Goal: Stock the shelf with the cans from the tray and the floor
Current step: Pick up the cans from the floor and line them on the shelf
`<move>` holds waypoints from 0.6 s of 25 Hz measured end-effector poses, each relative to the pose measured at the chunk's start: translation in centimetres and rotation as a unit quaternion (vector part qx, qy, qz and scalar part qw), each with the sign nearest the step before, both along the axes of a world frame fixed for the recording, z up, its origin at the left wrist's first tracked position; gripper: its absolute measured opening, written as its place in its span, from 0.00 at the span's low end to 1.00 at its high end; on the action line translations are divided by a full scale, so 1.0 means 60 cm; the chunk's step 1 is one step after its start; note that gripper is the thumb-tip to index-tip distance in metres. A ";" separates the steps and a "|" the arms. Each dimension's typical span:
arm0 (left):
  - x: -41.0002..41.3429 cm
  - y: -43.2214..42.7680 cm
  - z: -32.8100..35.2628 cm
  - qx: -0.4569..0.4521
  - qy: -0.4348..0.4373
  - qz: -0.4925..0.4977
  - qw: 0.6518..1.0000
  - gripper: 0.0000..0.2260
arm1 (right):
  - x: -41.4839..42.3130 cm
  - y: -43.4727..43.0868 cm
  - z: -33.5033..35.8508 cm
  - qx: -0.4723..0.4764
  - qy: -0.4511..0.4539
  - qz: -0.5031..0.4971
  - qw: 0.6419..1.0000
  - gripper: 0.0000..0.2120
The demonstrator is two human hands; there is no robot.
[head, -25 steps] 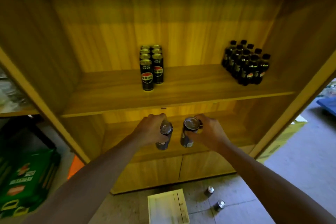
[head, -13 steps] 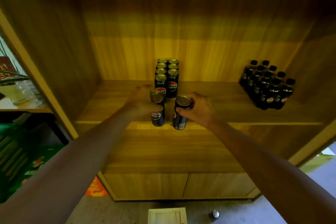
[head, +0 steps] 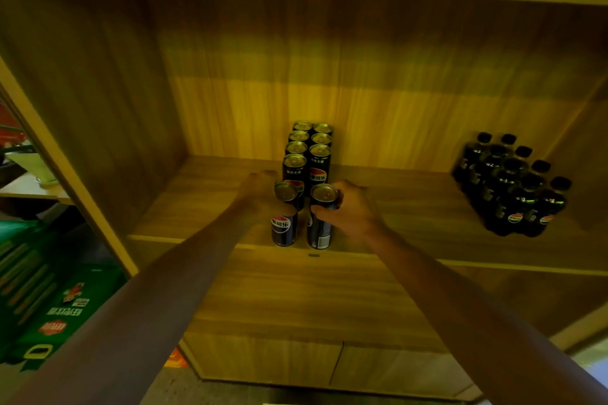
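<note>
Two rows of dark cola cans [head: 307,154] stand upright in the middle of the wooden shelf [head: 204,207], running back toward the rear wall. My left hand [head: 260,191] grips one dark can [head: 284,217] from its left side, at the front of the left row. My right hand [head: 353,210] grips a second can [head: 320,217] from the right, at the front of the right row. Both held cans are upright near the shelf's front edge; I cannot tell whether their bases rest on the board.
A pack of dark cola bottles [head: 513,184] sits at the shelf's right end. The cabinet's side walls close in left and right, with another board above. Green crates [head: 42,312] lie at lower left, and a lower shelf and cabinet doors [head: 296,362] are below.
Both hands rose with their cans from in front of the lower shelf to the upper shelf's front edge. The view tilted up, so the tray and floor cans left the frame.
</note>
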State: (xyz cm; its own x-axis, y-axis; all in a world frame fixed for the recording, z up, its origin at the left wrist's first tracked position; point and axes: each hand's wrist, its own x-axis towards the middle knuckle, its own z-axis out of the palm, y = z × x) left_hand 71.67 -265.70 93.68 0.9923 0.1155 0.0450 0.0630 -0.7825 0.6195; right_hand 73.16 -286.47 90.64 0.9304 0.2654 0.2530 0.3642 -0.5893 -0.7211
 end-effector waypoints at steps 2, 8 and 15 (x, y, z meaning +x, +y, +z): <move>0.002 -0.005 -0.005 -0.051 -0.016 0.000 0.999 0.20 | 0.008 0.001 -0.007 0.013 0.011 -0.005 1.000 0.21; -0.007 0.025 -0.053 -0.233 -0.032 -0.033 0.971 0.30 | -0.002 0.000 -0.043 0.125 0.028 0.005 0.992 0.21; 0.012 0.033 -0.050 -0.263 -0.045 -0.079 0.960 0.21 | 0.026 0.011 -0.064 0.076 -0.002 -0.052 0.996 0.21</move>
